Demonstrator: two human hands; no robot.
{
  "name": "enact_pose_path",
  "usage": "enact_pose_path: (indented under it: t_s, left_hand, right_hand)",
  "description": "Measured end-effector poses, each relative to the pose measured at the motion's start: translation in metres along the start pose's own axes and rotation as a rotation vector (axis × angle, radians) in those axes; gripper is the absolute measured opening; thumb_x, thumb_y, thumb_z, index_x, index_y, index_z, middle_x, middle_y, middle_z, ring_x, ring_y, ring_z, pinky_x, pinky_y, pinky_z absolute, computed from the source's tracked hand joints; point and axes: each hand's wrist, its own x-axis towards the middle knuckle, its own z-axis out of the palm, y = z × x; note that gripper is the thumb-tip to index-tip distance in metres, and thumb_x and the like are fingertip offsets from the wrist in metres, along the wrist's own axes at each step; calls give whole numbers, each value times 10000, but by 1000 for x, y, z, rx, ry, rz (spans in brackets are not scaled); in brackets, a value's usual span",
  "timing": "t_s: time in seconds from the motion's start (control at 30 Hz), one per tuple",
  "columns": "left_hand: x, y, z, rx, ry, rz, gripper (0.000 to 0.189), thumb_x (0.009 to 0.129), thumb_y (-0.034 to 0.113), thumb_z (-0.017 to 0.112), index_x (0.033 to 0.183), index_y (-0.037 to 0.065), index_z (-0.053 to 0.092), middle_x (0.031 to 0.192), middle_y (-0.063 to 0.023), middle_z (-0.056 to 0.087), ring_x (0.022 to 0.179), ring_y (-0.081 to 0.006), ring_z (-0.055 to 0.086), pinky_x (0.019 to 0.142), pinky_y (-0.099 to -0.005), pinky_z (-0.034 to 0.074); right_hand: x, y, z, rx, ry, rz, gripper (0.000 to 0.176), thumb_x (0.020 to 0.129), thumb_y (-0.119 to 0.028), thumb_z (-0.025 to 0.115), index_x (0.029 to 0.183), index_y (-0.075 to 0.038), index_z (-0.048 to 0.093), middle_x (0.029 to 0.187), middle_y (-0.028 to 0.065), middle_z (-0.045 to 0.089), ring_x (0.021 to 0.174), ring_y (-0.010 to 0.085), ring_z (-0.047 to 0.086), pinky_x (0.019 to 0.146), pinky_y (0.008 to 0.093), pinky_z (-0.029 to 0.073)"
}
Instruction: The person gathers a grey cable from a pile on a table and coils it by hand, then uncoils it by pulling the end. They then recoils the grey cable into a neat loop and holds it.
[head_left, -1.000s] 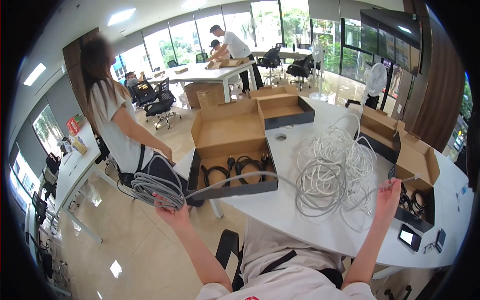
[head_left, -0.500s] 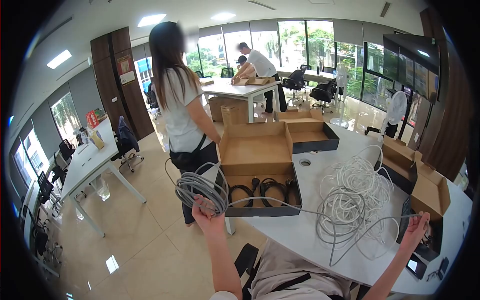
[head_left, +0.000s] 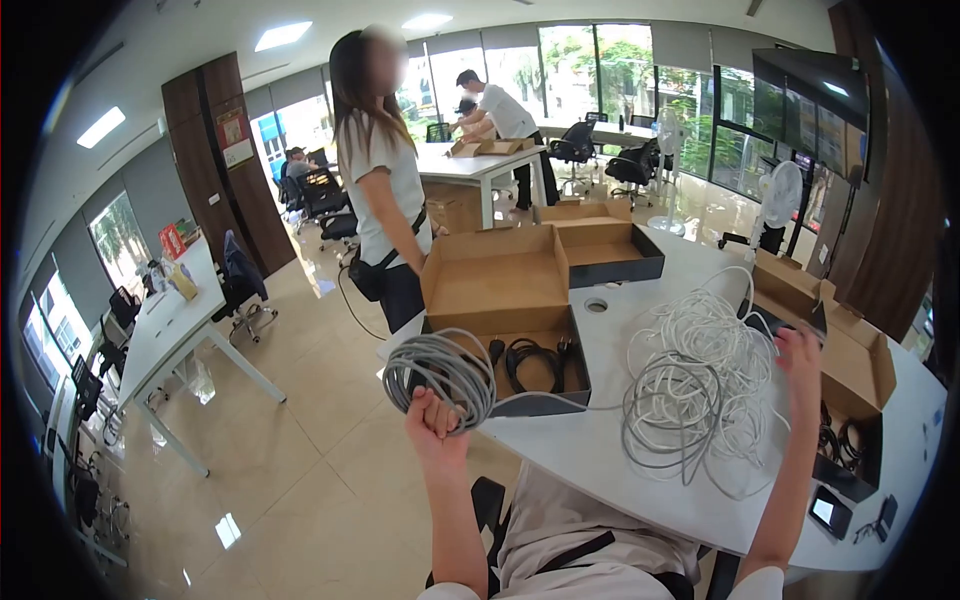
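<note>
My left hand [head_left: 436,425] is closed around a coil of grey cable [head_left: 430,368], held up at the near left edge of the white table [head_left: 560,440]. From this coil a grey strand runs right to grey loops [head_left: 672,415] on the table. Those loops lie against a tangled pile of white cable [head_left: 715,350]. Over the right side of the pile is my right hand [head_left: 798,352], its fingers spread, with no cable visibly gripped. Behind the coil, an open cardboard box [head_left: 500,275] holds black cables [head_left: 535,365].
More open boxes stand at the table's back [head_left: 610,250] and right [head_left: 850,385], one with black cables. A phone [head_left: 828,512] and glasses lie at the right edge. A person [head_left: 385,190] stands beyond the table. Others are at a farther table [head_left: 470,165].
My right hand has let go of the grey strand and moved left and up to the white pile. The coil in my left hand shifted right in view. The standing person has turned.
</note>
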Motion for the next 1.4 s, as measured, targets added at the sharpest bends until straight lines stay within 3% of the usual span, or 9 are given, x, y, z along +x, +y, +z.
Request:
enact_pose_path:
  t_s: [0.1,0.23,0.37,0.53,0.73,0.83,1.03,1.23,1.4]
  left_hand:
    - [-7,-9,2,24,8,21,173,880,19,468,799,127,576,440,72,230,337,-54,201,378,-222,219]
    - [-8,-19,4,57,-53,58,178,881,25,467,800,138,578,438,75,260,337,-53,238,387,-220,258]
    - [-36,-36,16,79,59,62,167,875,33,476,785,138,571,438,80,277,339,-54,246,397,-219,274]
    - [-55,-47,30,4,37,38,172,865,13,472,784,131,568,447,66,232,359,-62,223,398,-227,227]
    - [-76,-50,36,75,59,92,177,876,22,486,784,138,584,453,72,235,373,-60,230,430,-227,261]
    - [-80,-50,40,86,52,95,189,880,21,483,776,141,584,454,73,237,374,-59,232,435,-226,267]
    - [-78,-30,40,68,55,170,182,878,28,492,774,146,586,455,73,240,374,-55,232,436,-222,267]
    - [-72,-24,47,26,85,188,177,871,23,494,775,142,583,451,72,238,373,-59,234,435,-225,269]
    - [-70,-34,56,35,5,138,175,880,29,492,789,144,586,455,69,226,373,-63,230,449,-232,278]
  right_hand:
    - [2,29,2,-191,-350,156,505,927,-246,573,1343,-1,426,1179,115,586,1055,181,569,838,308,471]
    - [-73,-10,49,-406,-582,-28,298,915,-160,573,1138,34,603,1054,122,671,829,147,627,743,293,496]
    - [-147,-32,93,-101,-1234,59,307,923,-194,572,1128,28,623,860,83,708,777,116,639,701,263,496]
    - [-193,-29,131,-117,-1644,245,439,958,-248,528,1284,44,498,1079,143,664,875,132,649,757,273,504]
    - [-232,7,163,188,-1591,547,842,967,-262,535,1472,-21,-95,1448,197,317,1243,204,447,995,317,397]
    - [-238,31,184,437,-1239,1029,866,941,-219,581,1486,-72,-75,1368,161,406,1261,215,429,1050,374,349]
    - [-192,62,191,758,-955,1053,884,885,-111,633,1498,-170,-2,1319,118,427,1222,253,467,1004,474,383]
    - [-175,-4,188,548,-770,542,569,871,16,576,1388,-63,353,1215,117,555,1154,200,517,921,334,453]
    - [-194,-18,180,418,-1118,221,152,871,59,515,982,25,614,934,68,670,917,131,620,843,262,470]
